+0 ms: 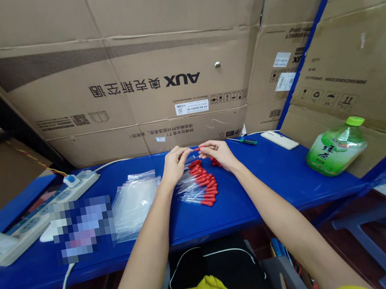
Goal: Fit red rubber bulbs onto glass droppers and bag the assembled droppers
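Observation:
Above the far part of the blue table, my left hand [177, 163] and my right hand [218, 152] come close together, fingertips pinched. Between them is a small dropper [197, 149] with a red end; my fingers cover most of it. Just below my hands, a fanned pile of droppers [205, 182], clear thin tubes with red bulb ends, lies on the table. More red bulbs [215, 161] show beside my right wrist, partly hidden. Left of the pile is a stack of clear zip bags [137, 204], close to my left forearm.
On the blue table [234, 209], a green-handled screwdriver [243, 141] and a white flat device [279, 139] lie at the back right. A green bottle [337, 148] leans at the right. A power strip [47, 217] runs along the left. Cardboard [148, 62] walls the back.

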Motion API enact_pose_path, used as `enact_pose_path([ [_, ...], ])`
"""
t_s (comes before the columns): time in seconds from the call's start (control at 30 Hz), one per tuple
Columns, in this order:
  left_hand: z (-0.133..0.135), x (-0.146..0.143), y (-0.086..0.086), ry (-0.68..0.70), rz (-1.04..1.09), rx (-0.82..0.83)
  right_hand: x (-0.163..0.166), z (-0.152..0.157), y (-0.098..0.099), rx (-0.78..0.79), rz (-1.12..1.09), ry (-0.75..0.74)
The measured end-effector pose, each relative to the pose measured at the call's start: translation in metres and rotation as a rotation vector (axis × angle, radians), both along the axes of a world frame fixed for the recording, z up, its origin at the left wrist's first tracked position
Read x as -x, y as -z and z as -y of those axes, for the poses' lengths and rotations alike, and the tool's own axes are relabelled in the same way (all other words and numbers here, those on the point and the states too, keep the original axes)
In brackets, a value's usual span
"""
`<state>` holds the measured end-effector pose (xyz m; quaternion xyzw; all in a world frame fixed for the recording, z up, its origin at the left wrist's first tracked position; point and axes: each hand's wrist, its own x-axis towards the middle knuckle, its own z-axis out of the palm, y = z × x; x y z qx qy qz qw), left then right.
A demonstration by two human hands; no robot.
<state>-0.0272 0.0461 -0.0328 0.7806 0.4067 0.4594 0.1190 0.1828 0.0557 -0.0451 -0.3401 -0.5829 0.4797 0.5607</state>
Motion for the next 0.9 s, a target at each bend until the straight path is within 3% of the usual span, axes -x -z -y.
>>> enact_pose_path([
  [0.27,0.001,-0.002,0.000,0.091,0.058,0.000,0.001,0.000,0.001,-0.019,0.007,0.026],
  [0.53,0.001,-0.005,0.001,0.006,0.088,0.032,0.004,0.001,0.000,-0.045,0.013,0.007],
  [0.67,-0.002,-0.009,0.004,-0.012,0.462,0.162,0.007,0.003,-0.004,-0.090,-0.028,0.035],
  [0.9,-0.005,-0.019,-0.003,0.246,1.335,0.569,0.013,0.002,0.002,-0.150,0.013,0.042],
])
